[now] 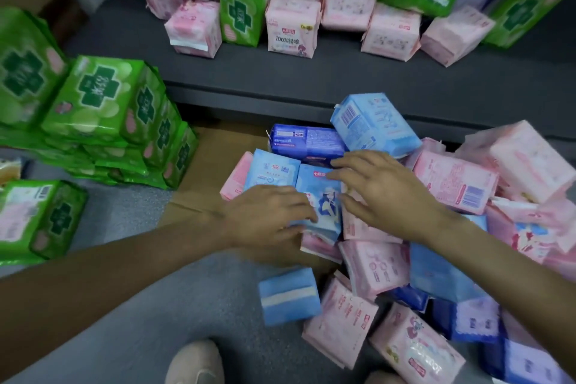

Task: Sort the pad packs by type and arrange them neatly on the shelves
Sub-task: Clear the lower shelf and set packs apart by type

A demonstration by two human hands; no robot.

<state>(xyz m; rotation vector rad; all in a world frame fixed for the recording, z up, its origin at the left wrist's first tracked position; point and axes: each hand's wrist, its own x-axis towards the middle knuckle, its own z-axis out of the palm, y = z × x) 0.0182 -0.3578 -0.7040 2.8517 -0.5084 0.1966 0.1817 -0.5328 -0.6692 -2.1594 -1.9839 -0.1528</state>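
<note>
A heap of pink, light blue and dark blue pad packs lies on the floor at the lower right. In its middle stands a light blue pack with a cartoon figure [324, 196]. My left hand [265, 218] grips its left lower side, fingers curled round the edge. My right hand [380, 187] reaches over its right side with spread fingers, touching its top edge. Another light blue pack [271, 171] stands just left of it. A dark blue pack [307, 142] and a light blue pack [374, 125] lie behind. The dark grey shelf [280, 72] holds mixed pink, green and blue packs.
Green packs [103, 109] are stacked on the floor at left, with one more green pack [34, 221] nearer me. A loose light blue pack [290, 294] lies on the grey floor by my shoe [194, 362]. Flattened cardboard [215, 165] lies under the heap.
</note>
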